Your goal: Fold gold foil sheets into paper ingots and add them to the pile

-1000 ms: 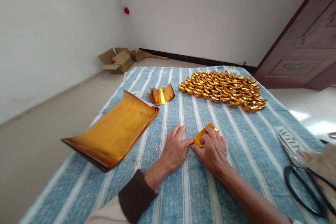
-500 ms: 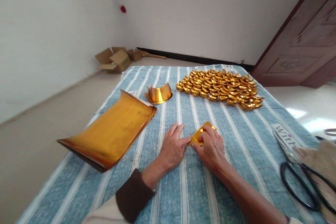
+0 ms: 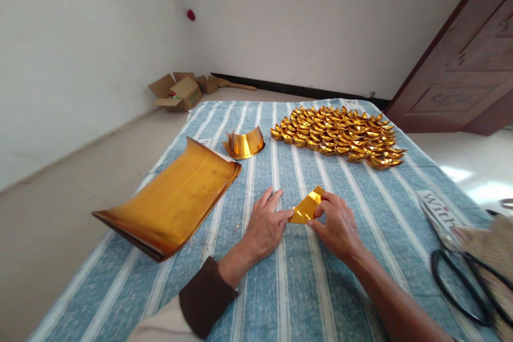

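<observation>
A small folded piece of gold foil paper (image 3: 306, 207) lies on the striped cloth between my hands. My left hand (image 3: 265, 224) rests flat with its fingers spread, and its thumb presses the paper's left corner. At the paper's right edge, my right hand (image 3: 339, 224) has thumb and fingers bent around the edge, gripping it. Beyond them, a curled stack of small gold sheets (image 3: 245, 144) stands on the cloth. Many folded gold foil ingots (image 3: 340, 133) sit in close rows at the back right. A stack of large gold foil sheets (image 3: 172, 197) lies to the left.
Scissors (image 3: 452, 240) with black handles lie at the right beside a beige knitted cloth (image 3: 479, 235). The blue-and-white striped tablecloth (image 3: 256, 304) covers the table. An open cardboard box (image 3: 186, 93) stands on the floor behind, and a brown door (image 3: 452, 64) at the right.
My right hand has moved slightly right, from on top of the foil paper to its right edge, showing more of its surface. The left hand stays in place. The view shifts slightly.
</observation>
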`<state>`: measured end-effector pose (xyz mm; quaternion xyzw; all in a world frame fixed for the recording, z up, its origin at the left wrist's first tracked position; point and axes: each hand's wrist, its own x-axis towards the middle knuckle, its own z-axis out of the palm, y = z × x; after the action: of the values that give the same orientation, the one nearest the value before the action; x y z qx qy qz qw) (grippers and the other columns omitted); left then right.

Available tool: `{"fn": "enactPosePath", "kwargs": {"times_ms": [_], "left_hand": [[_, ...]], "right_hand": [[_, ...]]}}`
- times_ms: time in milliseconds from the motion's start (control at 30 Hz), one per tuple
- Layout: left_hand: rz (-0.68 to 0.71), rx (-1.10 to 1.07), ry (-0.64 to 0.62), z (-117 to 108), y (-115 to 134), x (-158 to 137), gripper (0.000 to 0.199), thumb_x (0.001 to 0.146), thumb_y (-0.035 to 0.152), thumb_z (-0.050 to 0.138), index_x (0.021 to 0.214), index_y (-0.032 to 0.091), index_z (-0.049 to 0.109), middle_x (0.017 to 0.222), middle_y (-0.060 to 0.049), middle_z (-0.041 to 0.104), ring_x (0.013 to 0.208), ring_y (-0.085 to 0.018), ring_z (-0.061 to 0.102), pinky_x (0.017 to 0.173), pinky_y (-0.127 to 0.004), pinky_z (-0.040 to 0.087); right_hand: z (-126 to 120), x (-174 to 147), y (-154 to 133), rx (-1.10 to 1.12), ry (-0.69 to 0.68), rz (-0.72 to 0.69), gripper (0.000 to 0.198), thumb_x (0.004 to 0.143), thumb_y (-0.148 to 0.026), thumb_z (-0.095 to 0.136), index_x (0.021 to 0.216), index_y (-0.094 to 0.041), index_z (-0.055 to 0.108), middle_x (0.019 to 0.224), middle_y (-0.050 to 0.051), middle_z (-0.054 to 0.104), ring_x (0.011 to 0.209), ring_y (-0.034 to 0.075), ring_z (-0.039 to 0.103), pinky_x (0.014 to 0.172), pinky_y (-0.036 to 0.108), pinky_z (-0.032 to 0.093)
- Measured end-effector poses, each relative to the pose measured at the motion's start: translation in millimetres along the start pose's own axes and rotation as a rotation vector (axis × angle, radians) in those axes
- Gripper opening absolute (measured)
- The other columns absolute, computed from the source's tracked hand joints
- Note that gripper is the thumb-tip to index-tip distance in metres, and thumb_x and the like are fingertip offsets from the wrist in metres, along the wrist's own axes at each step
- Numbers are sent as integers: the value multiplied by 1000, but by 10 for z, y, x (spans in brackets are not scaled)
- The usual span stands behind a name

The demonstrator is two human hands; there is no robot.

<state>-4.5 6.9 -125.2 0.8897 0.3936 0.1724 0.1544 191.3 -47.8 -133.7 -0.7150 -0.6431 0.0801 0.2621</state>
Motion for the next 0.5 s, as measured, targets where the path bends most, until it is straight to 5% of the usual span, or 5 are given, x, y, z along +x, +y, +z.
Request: {"fn": "enactPosePath", "kwargs": {"times_ms": [500], "left_hand": [[-124,-47,35,9,55,94,22,78,21,71,97,31,76,136,-7,54,130,-33,42,104,-57,33]], "right_hand": [[4,12,-1,3,9,-8,14,72,-23,68,70,-22,55,115,10,60,106,31,54,78,42,43]]}}
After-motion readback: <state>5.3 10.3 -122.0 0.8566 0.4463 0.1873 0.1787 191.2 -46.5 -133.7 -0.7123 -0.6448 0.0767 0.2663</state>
